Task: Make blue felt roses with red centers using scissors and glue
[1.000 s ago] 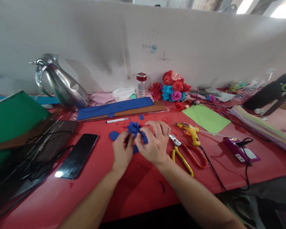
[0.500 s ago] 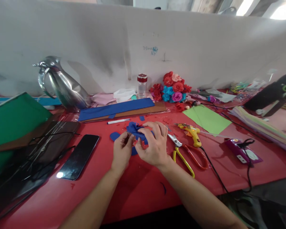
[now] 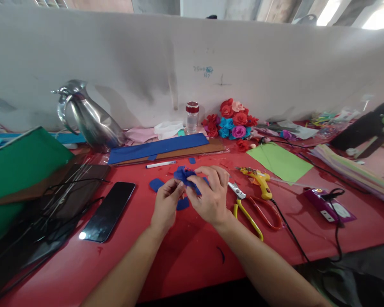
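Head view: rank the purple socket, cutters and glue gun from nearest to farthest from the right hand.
1. Cutters: just right of the right hand.
2. Glue gun: farther right, behind the red handle.
3. Purple socket: far right, past the glue gun.

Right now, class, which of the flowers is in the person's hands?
The dark blue flower, held between the left hand and right hand; the red, pink, turquoise and purple flowers sit back near the wall.
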`<state>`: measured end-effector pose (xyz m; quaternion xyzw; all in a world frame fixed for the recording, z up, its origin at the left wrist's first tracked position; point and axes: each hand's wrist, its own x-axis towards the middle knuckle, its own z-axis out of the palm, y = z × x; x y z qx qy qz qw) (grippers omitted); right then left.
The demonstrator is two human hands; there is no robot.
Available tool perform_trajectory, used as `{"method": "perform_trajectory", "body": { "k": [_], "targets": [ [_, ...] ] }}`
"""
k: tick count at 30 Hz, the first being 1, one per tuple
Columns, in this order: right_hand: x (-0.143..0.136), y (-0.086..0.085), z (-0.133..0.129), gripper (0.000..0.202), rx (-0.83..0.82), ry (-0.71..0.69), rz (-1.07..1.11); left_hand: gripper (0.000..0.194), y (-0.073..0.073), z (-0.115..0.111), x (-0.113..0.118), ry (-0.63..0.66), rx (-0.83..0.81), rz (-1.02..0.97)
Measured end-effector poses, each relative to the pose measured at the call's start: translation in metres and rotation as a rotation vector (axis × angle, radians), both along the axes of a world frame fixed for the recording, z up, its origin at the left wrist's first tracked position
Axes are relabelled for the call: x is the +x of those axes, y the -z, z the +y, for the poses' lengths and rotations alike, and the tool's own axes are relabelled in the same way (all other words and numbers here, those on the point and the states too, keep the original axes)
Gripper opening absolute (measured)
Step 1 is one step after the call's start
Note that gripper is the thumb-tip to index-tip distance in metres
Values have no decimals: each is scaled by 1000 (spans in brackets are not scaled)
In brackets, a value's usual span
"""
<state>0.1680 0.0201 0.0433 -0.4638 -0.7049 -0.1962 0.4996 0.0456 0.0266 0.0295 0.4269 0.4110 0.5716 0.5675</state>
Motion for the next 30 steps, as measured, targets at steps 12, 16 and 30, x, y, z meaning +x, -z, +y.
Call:
{"method": "perform_trajectory", "body": {
  "k": [12, 16, 30],
  "targets": [
    [3, -7, -6, 11, 144, -98, 12, 17, -7, 0, 2, 52, -29, -181],
    [5, -12, -12, 20, 192, -183, 86, 20, -7, -2, 3, 88, -7, -190],
    [4, -11, -12, 12, 283, -180, -5, 30, 3, -1, -1, 113, 16, -158]
  ]
}}
